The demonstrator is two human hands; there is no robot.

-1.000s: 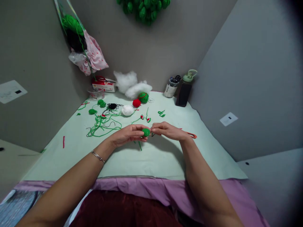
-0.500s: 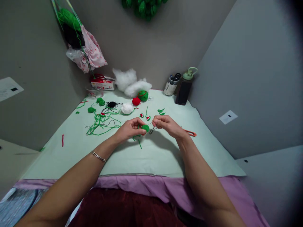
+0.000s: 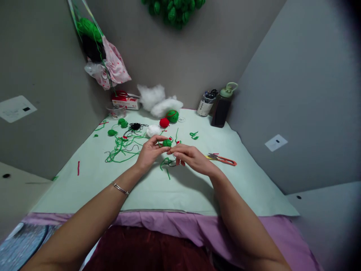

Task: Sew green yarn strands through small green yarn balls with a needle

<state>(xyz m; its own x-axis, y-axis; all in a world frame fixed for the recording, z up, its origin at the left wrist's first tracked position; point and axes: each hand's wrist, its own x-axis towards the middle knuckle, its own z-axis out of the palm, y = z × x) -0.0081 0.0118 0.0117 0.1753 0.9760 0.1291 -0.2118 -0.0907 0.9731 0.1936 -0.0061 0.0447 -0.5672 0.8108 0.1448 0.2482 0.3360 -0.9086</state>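
A small round green crochet piece (image 3: 167,143) is pinched between the thumb and fingers of my left hand (image 3: 150,152), held just above the table. A dark strand crosses its surface. My right hand (image 3: 190,156) is close beside it, thumb and forefinger drawn together at the piece's lower right side on a black yarn strand. Whether a needle is also between those fingertips is too small to tell. Below the hands, a green yarn tail (image 3: 163,162) and black yarn (image 3: 170,164) hang or lie. Small red, white and green crochet pieces (image 3: 178,142) sit just behind my right fingers.
Snips with orange handles (image 3: 225,160) lie to the right. Green yarn (image 3: 121,154) is tangled at left, near black yarn (image 3: 135,126). Behind are a white yarn ball (image 3: 153,130), red ball (image 3: 164,122), stuffing (image 3: 166,107), pen holder (image 3: 205,105) and bottle (image 3: 221,109).
My right hand has come in against the green piece, its fingers now lower and turned under. The green piece has shifted up and left. The snips are more exposed.
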